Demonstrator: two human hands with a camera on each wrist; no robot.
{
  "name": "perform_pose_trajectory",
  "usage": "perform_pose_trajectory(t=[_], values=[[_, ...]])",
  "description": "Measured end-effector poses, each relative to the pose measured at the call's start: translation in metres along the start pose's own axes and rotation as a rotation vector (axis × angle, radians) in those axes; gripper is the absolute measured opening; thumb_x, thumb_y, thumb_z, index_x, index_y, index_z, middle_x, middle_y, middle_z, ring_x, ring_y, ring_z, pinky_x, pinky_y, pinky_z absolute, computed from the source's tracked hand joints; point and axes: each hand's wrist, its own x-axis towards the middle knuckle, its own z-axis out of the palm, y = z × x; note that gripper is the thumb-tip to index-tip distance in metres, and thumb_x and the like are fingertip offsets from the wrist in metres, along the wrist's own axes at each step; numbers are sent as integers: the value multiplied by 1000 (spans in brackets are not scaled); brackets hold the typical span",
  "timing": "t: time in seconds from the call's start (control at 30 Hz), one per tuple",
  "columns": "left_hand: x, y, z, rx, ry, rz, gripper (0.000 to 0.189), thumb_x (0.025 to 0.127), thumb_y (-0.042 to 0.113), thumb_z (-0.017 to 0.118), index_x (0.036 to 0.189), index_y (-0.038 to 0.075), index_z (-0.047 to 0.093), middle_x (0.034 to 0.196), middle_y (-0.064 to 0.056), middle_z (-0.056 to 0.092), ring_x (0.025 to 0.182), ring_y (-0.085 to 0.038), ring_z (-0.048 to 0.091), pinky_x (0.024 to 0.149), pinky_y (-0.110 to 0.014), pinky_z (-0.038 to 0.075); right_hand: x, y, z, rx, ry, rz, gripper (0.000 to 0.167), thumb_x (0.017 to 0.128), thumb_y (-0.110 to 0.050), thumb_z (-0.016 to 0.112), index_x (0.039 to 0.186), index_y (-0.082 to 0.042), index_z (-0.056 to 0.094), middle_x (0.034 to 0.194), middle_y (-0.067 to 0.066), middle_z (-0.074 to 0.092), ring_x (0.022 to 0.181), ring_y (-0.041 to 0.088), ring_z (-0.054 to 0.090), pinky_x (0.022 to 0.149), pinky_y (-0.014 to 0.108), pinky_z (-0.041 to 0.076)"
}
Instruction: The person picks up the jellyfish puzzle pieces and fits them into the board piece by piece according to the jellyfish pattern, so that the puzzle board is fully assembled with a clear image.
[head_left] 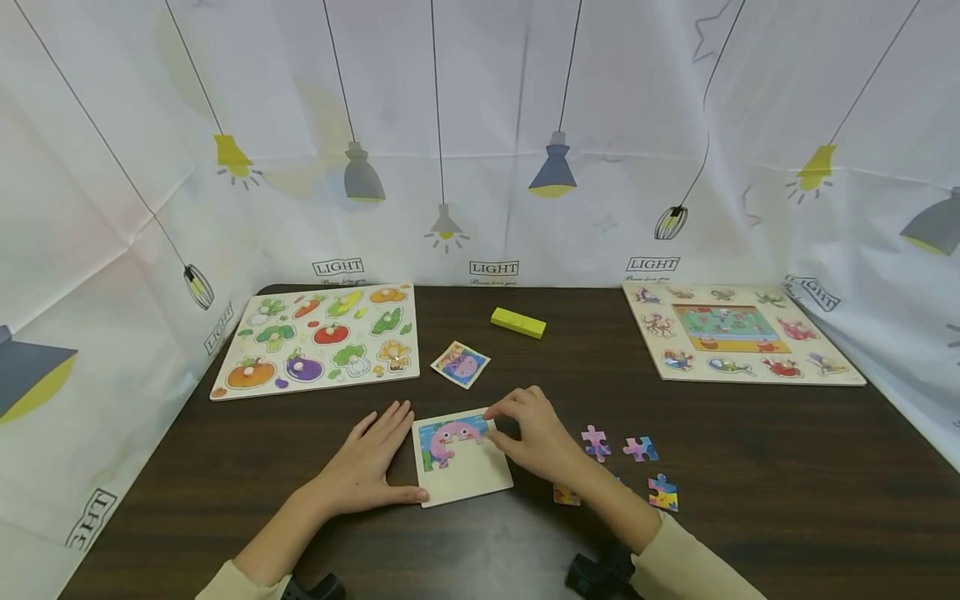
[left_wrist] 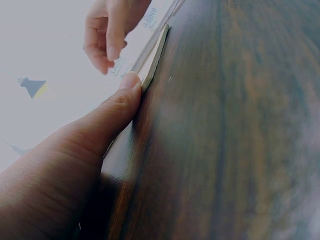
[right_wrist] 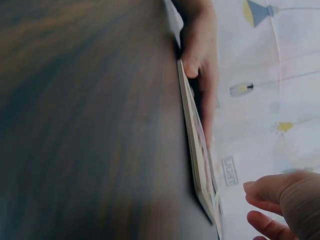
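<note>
A small wooden puzzle board (head_left: 467,477) lies in front of me, its upper part filled with pieces showing a pink cartoon animal on blue. My left hand (head_left: 365,467) rests at its left side with fingers extended, and the thumb (left_wrist: 120,97) touches the board's near left corner. Over the upper right corner hovers my right hand (head_left: 536,437), fingers loosely bent, with nothing seen between thumb and fingers in the right wrist view. Loose jigsaw pieces (head_left: 596,443) lie to the right; one piece (head_left: 566,495) is partly hidden by the right forearm.
A small picture card (head_left: 461,365) and a yellow block (head_left: 518,322) lie beyond the board. A vegetable puzzle board (head_left: 318,342) stands back left, a sea-animal board (head_left: 738,337) back right. A white lamp-print cloth (head_left: 480,125) hangs behind the dark table (head_left: 750,517).
</note>
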Motion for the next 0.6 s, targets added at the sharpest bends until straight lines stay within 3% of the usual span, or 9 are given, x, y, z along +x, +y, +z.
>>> perform_pose_trajectory(t=[0.6], values=[[0,1,-1,-8,-3,-3,108,71,76,49,145,2,22,150,-13,18,138,-26,13,107,-49,12,-32,44,-30,-87,25,131,22,79,-16,72,100,-12,68,99,3,60,93,21,45,77,39,43]])
